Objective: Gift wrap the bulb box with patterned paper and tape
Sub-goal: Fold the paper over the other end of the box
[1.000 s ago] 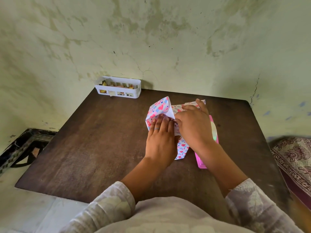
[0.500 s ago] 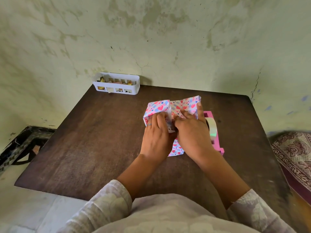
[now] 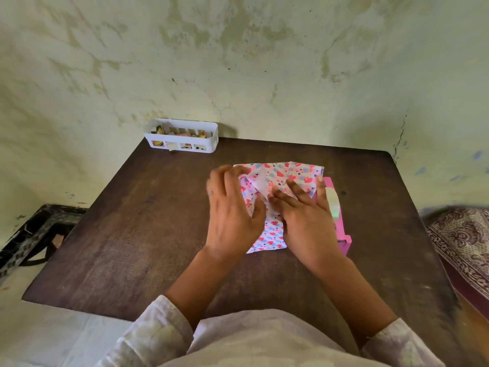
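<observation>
Nearest, two pale sleeves reach out over the dark table (image 3: 111,242); both palms lie flat on the patterned paper (image 3: 272,234), which covers the bulb box at mid-table so that the box itself is hidden. Left hand (image 3: 232,207) is spread open and somewhat blurred, resting on the left side of the parcel; right hand (image 3: 304,215) is open too, fingers pressing a folded flap down. The step looks like creasing the paper over the top; next, one hand should probably hold the overlap while the other fetches tape from the pink dispenser (image 3: 340,221) just beside the parcel. Farther off, a white basket (image 3: 182,136) stands by the wall.
</observation>
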The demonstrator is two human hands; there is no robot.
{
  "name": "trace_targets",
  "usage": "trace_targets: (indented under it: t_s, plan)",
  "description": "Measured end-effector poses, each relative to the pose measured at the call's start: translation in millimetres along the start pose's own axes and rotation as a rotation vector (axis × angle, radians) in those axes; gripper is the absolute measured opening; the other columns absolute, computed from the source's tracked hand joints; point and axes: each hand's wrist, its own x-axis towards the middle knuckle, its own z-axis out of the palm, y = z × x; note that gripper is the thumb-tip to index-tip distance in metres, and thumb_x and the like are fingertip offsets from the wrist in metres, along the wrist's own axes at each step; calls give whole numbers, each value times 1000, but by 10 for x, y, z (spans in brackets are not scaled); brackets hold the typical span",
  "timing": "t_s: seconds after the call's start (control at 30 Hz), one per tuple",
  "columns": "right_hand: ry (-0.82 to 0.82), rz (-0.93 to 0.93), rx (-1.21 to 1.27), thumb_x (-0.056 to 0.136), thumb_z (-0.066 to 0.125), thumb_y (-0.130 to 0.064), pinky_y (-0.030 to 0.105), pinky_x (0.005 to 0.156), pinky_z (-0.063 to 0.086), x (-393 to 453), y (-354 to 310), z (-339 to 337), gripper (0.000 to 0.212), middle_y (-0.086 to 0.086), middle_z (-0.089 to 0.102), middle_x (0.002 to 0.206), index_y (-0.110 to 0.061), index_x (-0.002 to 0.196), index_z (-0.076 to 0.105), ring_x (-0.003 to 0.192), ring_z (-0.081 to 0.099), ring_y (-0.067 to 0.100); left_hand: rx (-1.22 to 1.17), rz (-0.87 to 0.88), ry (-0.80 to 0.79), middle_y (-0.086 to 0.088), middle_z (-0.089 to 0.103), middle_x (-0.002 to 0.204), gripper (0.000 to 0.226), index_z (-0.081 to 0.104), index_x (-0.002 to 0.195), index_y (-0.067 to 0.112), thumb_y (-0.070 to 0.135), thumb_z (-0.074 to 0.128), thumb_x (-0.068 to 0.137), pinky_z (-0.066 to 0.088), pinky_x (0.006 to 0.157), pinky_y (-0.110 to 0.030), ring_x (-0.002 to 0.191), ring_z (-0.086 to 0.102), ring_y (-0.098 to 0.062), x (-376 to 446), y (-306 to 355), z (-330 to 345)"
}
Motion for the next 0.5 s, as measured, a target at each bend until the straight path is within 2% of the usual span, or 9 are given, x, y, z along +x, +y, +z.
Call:
trace_targets:
  t_s: [0.03, 0.1, 0.17, 0.23, 0.3, 0.4, 0.5]
  plan:
    - [-9, -6, -27, 88, 60, -34, 48, 107, -26, -7, -27, -12, 62, -2, 34, 149, -25, 144, 33, 144, 14, 23, 61, -14, 48, -15, 42, 122, 62, 39, 123, 11, 13, 71, 70, 34, 97, -27, 114, 39, -23, 42, -7, -29]
    - [-6, -14, -41, 92, 51, -36, 48, 106, -27, -13, -72, -40, 55, 0, 34, 150, -22, 143, 34, 145, 10, 23, 140, -119, 1, -15, 38, 131, 67, 38, 131, 9, 11, 71, 73, 25, 102, -26, 123, 34, -25, 145, -63, -66]
    - [36, -4, -24, 94, 46, -38, 46, 107, -23, 20, -102, -89, 48, 0, 41, 146, -21, 138, 40, 144, 13, 23, 108, -255, -138, -11, 34, 142, 67, 34, 139, 9, 17, 68, 82, 28, 108, -32, 133, 32, -27, 217, -163, -80]
    - [29, -10, -17, 94, 46, -37, 46, 108, -20, 59, -118, -111, 46, -2, 42, 145, -22, 137, 41, 144, 15, 23, 25, -336, -240, -7, 38, 145, 64, 33, 142, 12, 25, 64, 88, 34, 107, -33, 133, 37, -23, 218, -217, -42]
    - [12, -39, -22, 89, 56, -32, 46, 109, -16, 82, -153, -108, 45, 0, 48, 140, -20, 132, 49, 142, 22, 24, -43, -353, -244, -7, 45, 142, 59, 34, 142, 11, 25, 60, 91, 37, 104, -30, 129, 45, -23, 175, -195, 3]
    - [67, -55, -27, 65, 81, -22, 52, 110, 5, 86, -206, -66, 42, 4, 69, 112, -14, 105, 70, 123, 52, 27, -90, -371, -184, -7, 48, 141, 56, 32, 143, 8, 20, 56, 94, 35, 100, -23, 127, 48, -23, 140, -129, 46]
    - [86, -49, -11, 55, 86, -21, 53, 110, 12, 84, -224, 2, 48, 5, 71, 104, -12, 100, 72, 115, 58, 27, -93, -364, -171, -9, 53, 136, 52, 37, 141, 7, 19, 55, 94, 37, 92, -17, 121, 53, -23, 149, -135, 51]
